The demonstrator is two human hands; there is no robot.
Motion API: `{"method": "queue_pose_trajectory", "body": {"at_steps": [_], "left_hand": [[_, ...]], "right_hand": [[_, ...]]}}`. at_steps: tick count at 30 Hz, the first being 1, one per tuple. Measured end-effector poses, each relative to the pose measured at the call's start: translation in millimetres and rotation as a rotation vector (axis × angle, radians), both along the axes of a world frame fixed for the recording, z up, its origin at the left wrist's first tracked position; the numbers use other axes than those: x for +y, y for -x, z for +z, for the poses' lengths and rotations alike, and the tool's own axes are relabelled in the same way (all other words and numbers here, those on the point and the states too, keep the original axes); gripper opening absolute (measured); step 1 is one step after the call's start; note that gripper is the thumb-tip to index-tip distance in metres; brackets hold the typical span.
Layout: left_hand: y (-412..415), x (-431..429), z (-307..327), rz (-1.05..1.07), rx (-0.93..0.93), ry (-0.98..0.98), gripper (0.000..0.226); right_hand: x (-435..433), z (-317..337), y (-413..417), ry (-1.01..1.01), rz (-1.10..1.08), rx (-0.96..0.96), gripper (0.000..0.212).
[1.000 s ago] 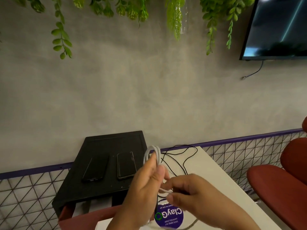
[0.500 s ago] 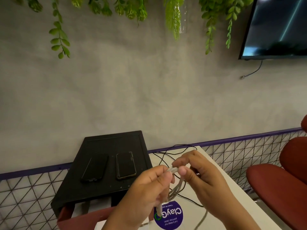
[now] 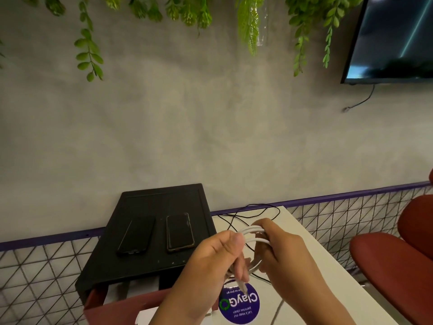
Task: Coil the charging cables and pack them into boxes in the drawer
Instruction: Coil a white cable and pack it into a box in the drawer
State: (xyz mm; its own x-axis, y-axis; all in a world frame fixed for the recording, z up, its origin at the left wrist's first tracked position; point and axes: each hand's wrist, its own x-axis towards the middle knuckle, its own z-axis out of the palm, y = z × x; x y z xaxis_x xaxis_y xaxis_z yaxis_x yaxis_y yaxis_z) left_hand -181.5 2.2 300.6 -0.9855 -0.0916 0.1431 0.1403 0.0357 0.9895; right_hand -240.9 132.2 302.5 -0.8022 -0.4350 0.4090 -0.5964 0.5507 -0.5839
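Note:
Both hands hold a white charging cable (image 3: 254,234) wound into a few loops above the white table (image 3: 302,299). My left hand (image 3: 218,259) pinches the coil from the left, and the cable's plug end hangs down below its fingers. My right hand (image 3: 278,249) grips the loops from the right, fingers curled through them. A loose tail of the white cable trails down to the table by my right wrist. A black cable (image 3: 246,213) lies loose on the table behind the hands. No box is clearly visible.
A black cabinet top (image 3: 161,200) on the left carries two dark phones (image 3: 180,232). A red-brown open drawer edge (image 3: 121,308) shows below it. A round purple sticker (image 3: 239,304) is on the table. Red chairs (image 3: 396,261) stand at right, a wire-grid fence behind.
The coil turned from upright in my left hand to lying sideways between both hands. My right hand moved from pinching the strand to gripping through the loops.

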Motion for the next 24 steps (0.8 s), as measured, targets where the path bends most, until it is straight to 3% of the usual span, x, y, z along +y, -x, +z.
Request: {"method": "queue_pose_trajectory", "body": {"at_steps": [5,8,13,14,17,19,21,24], "left_hand": [[-0.2,0.4,0.2,0.073,0.039,0.043,0.038],[-1.6,-0.8,1.2,0.176,0.062,-0.018,0.034],[-3.7,-10.5,2.5,0.316,0.004,-0.171,0.035],[-3.4,-12.6,2.5,0.330,-0.007,-0.211,0.034],[-4.8,-12.0,3.1,0.300,-0.028,-0.243,0.031],[-6.2,-7.6,3.0,0.217,-0.045,-0.219,0.038],[-7.0,-3.7,2.7,0.156,-0.054,-0.229,0.054],[-7.8,-1.8,5.2,0.140,-0.044,-0.358,0.034]], "right_hand": [[-0.9,-2.6,-0.7,0.055,0.036,-0.067,0.022],[1.2,0.0,-2.2,0.142,0.092,-0.150,0.010],[23.0,6.0,7.2,0.345,0.180,-0.343,0.010],[28.3,7.9,8.9,0.425,0.195,-0.379,0.014],[38.4,12.4,14.2,0.624,0.202,-0.396,0.064],[38.7,14.5,16.1,0.719,0.182,-0.378,0.071],[36.7,13.0,17.7,0.750,0.130,-0.345,0.054],[31.5,6.7,16.9,0.646,0.032,-0.276,0.020]]}}
